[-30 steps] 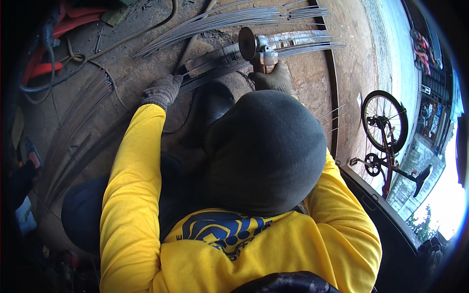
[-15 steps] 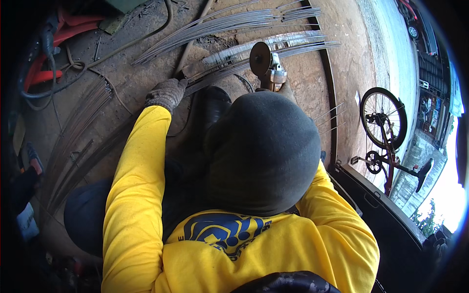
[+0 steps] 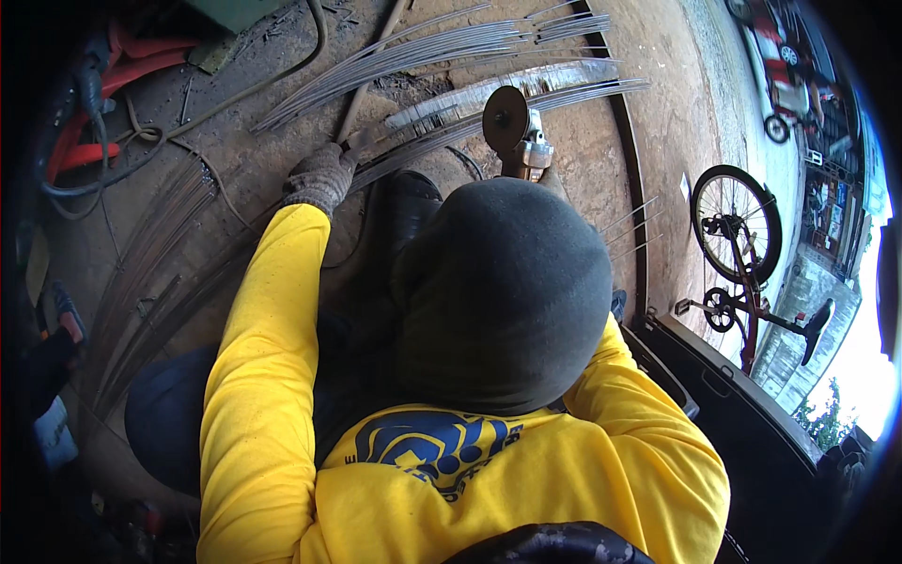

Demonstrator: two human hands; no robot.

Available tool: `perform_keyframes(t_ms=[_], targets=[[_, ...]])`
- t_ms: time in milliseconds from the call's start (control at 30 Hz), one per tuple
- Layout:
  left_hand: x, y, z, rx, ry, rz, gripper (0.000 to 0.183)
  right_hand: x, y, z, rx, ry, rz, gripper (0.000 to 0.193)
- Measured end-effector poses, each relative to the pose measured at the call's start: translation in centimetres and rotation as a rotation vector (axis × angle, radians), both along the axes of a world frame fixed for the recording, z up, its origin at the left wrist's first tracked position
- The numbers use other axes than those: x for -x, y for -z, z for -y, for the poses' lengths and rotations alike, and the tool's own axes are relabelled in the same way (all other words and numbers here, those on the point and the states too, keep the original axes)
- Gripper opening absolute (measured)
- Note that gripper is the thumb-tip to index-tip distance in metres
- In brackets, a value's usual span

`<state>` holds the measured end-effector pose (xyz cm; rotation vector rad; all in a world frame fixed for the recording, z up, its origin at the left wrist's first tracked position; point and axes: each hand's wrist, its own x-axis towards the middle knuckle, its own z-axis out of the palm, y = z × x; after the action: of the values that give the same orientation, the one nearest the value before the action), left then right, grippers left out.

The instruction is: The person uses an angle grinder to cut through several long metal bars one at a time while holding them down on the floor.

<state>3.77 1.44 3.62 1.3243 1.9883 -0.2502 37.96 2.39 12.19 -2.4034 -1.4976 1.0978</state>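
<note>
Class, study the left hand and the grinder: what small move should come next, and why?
Probably press the rods steady with the left hand before shifting the grinder: that hand lies at the rods, and the disc overlaps them in this view, though contact cannot be told.

Drew angle grinder (image 3: 533, 155) back toward near side of flat strip (image 3: 568, 74) and slightly right along it. Hid most of right hand (image 3: 552, 179) behind dark head covering (image 3: 503, 296). Brought red vehicle (image 3: 787, 92) into fuller view on road (image 3: 719, 85), well right of strip.
</note>
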Motion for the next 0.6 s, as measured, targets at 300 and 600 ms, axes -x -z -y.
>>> perform_keyframes(t_ms=[300, 600], targets=[[5.3, 0.2, 3.9, 0.018, 0.08, -0.136, 0.039, -0.4, -0.2, 0.4, 0.002, 0.022, 0.0, 0.094], [5.6, -1.0, 3.2, 0.147, 0.111, -0.06, 0.039, -0.5, 0.3, 1.0, 0.013, 0.04, 0.022, 0.093]])
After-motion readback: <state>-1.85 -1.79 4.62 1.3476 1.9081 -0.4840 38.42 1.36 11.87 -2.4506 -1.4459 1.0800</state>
